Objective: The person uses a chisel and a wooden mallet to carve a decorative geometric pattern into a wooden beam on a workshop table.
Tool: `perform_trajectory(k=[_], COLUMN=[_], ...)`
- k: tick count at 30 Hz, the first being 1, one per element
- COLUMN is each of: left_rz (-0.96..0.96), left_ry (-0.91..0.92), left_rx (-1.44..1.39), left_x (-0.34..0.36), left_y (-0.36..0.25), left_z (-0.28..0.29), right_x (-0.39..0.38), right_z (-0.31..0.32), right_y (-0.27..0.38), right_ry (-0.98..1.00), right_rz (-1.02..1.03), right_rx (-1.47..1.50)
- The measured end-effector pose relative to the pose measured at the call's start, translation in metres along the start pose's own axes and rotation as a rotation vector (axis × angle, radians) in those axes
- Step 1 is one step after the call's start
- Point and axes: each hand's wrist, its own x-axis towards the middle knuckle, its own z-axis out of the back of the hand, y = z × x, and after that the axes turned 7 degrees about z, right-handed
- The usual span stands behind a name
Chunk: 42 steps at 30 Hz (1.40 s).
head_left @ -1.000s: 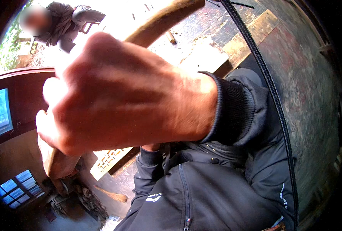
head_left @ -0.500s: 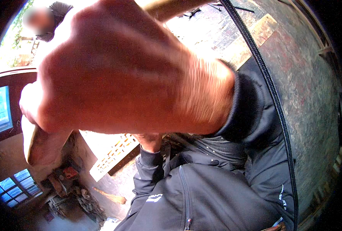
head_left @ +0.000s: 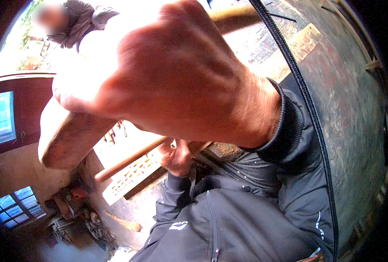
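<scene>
My right hand (head_left: 176, 87), large and close, is wrapped round a thick wooden tool (head_left: 67, 139) that shows at lower left of the hand and again above it at upper right (head_left: 233, 17). Below, my left hand (head_left: 176, 159) has curled fingers round something small I cannot make out, beside the end of a slim wooden rod (head_left: 130, 159). Under the rod lies a pale board (head_left: 111, 192) with rows of small slots; part of it is hidden behind my right hand and the tool.
Another person (head_left: 78, 22) is at the top left. A braided black cord (head_left: 299, 78) crosses the right. Wooden planks (head_left: 303, 48) lie beyond my lap. A broom (head_left: 126, 222) lies on the floor at lower left, near piled materials and windows (head_left: 17, 207).
My right hand and its tool first rose and went left, then moved right. The slim rod now shows above the slotted board, and more of my left hand has come into view.
</scene>
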Motion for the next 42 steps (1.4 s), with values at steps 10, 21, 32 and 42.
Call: perform_trajectory(k=[10, 21, 32, 42], left_rz=[0.215, 0.218, 0.214, 0.188], left_ry=[0.166, 0.22, 0.259, 0.244], left_rx=[-0.333, -0.35, -0.328, -0.216], left_x=[0.02, 0.015, 0.02, 0.016], left_y=[-0.033, -0.027, -0.032, -0.031], left_z=[-0.008, -0.006, -0.006, -0.005], right_x=[-0.034, -0.039, -0.04, -0.045], right_z=[0.001, -0.003, -0.003, -0.001], right_y=[-0.002, 0.003, 0.001, 0.002], right_ry=[0.162, 0.231, 0.244, 0.22], right_rz=[-0.098, -0.107, -0.112, -0.134], right_rx=[0.189, 0.266, 0.281, 0.275])
